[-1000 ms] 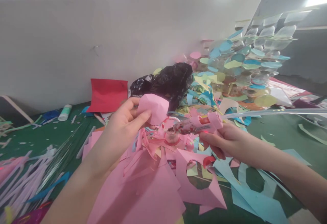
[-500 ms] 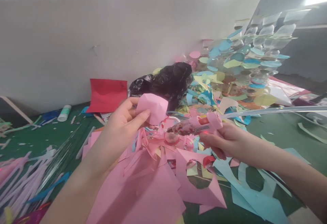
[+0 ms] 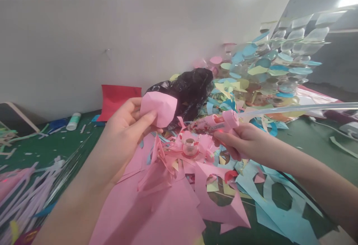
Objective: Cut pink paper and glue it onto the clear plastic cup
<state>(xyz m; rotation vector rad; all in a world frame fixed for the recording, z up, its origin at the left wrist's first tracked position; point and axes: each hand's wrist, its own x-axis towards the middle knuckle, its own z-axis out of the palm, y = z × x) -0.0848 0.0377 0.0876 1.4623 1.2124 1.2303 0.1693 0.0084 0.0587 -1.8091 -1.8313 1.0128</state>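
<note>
Between thumb and fingers, my left hand pinches a roundish piece of pink paper. My right hand grips a pink glue gun by its handle, the nozzle pointing left above the paper pile. A long clear glue stick juts from the gun's back to the right. Just below the nozzle, apart from it, a small clear plastic cup-like piece stands among pink scraps. Pink paper sheets spread beneath my left forearm, and a pink offcut with a round hole lies to their right.
Behind the scraps sits a black plastic bag. Clear plastic pieces with coloured paper discs are stacked at the back right. Blue offcuts lie at right, pale strips at left. A red sheet leans against the white board.
The glue gun has lifted up from the clear plastic piece, which now shows uncovered. My left hand has moved a little left and up with the pink paper.
</note>
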